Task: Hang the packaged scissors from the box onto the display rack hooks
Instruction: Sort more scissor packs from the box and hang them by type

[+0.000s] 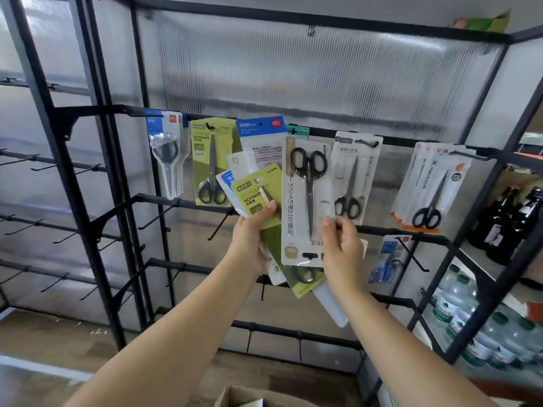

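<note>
**Both hands full of scissor packs at the rack**

Nearest you, at the bottom edge, the open top of the cardboard box just shows between your forearms. Above it, your left hand grips a fanned bundle of packs, with your thumb pressed on the green-carded one in front and the fingers curled behind; white and blue cards spread out behind that, and more green and white card ends stick out below your hand. Your right hand pinches a long white pack by its right edge; it holds black-handled scissors with the handles up, and its print reads upside down. This pack lies just beside the bundle and overlaps it.

Beyond your hands stands the black display rack. Along its upper bar hang a blue-topped pack, a green pack, a blue-and-white pack, a white pack and, well to the right, a stack of white-and-orange packs. One bar lower, a blue pack hangs on a hook. Bare hooks jut from the lower bars. Farthest right, dark bottles and wrapped water bottles sit on a neighbouring shelf.
</note>
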A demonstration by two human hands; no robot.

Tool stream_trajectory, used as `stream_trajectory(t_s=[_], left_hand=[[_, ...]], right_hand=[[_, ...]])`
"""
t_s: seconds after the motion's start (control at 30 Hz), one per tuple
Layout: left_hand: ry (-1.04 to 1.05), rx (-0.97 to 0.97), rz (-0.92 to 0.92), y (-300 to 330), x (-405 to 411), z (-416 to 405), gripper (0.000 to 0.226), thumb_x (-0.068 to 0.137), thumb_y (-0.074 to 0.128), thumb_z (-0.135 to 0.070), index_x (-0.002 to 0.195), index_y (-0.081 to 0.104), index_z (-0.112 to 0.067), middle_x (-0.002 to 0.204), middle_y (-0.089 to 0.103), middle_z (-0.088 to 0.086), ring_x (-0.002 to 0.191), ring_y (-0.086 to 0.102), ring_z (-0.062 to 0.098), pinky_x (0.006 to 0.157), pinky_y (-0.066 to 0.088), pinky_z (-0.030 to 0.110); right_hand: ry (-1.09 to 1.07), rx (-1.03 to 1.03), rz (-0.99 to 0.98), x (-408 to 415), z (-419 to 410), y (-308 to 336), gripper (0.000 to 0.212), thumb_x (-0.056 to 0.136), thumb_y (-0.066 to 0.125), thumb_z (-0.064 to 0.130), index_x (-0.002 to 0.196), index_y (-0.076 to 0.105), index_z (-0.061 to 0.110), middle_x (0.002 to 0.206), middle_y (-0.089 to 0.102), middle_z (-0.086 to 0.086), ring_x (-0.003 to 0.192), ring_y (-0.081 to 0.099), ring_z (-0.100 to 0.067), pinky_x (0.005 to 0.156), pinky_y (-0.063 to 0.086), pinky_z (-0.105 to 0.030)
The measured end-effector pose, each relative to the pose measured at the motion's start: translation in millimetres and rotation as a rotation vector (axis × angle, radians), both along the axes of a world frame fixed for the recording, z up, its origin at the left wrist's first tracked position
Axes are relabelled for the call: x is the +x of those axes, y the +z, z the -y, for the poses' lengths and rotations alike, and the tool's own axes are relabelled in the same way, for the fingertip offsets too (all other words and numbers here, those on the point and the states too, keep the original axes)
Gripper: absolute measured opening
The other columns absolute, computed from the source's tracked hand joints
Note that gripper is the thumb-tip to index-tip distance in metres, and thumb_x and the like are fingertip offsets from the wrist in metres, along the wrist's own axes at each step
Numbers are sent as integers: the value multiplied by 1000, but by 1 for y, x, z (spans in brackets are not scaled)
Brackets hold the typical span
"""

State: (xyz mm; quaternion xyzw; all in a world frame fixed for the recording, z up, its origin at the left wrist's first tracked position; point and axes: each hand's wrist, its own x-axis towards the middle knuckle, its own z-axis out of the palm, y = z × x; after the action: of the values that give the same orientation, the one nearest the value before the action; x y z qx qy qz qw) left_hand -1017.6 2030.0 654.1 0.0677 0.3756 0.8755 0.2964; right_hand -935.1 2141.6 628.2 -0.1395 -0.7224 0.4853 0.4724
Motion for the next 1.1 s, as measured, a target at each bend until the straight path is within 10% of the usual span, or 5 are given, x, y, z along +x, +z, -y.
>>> stream_trajectory(t_s=[0.27,0.43,0.6,0.7,1.1], left_hand=[[74,-38,-11,-10,-18,17,45,79,68,-14,123,58,-9,116,66,18,102,64,37,87,51,54],[190,-89,-38,-19,-28,19,18,82,70,-10,96,62,-18,74,75,-1,63,72,18,46,54,31],[193,-123,-107,-19,-32,19,21,79,74,-15,96,63,-19,80,75,-2,71,72,16,62,58,35],[141,-135,-136,-14,-35,19,16,83,70,-12,96,62,-16,91,74,7,90,69,29,80,55,47],[-292,-233,-183,-3,-21,25,49,87,50,15,42,49,-5,33,48,6,22,44,12,24,32,13]], right_hand=[[68,-68,109,3,-1,3,9,94,54,29,86,50,25,74,55,8,63,52,3,58,42,-14],[95,-223,135,11,-7,6,3,91,59,19,90,57,22,90,67,-1,80,62,-15,66,52,-25],[140,-234,149,31,-24,19,21,90,58,8,104,67,22,98,72,6,91,67,-11,78,54,-30],[133,-64,278,38,-34,26,36,94,53,11,130,54,14,128,58,-7,116,54,-16,104,42,-39],[-227,761,327,7,-26,61,36,86,61,38,121,61,33,118,51,1,117,32,-22,98,17,-36]])
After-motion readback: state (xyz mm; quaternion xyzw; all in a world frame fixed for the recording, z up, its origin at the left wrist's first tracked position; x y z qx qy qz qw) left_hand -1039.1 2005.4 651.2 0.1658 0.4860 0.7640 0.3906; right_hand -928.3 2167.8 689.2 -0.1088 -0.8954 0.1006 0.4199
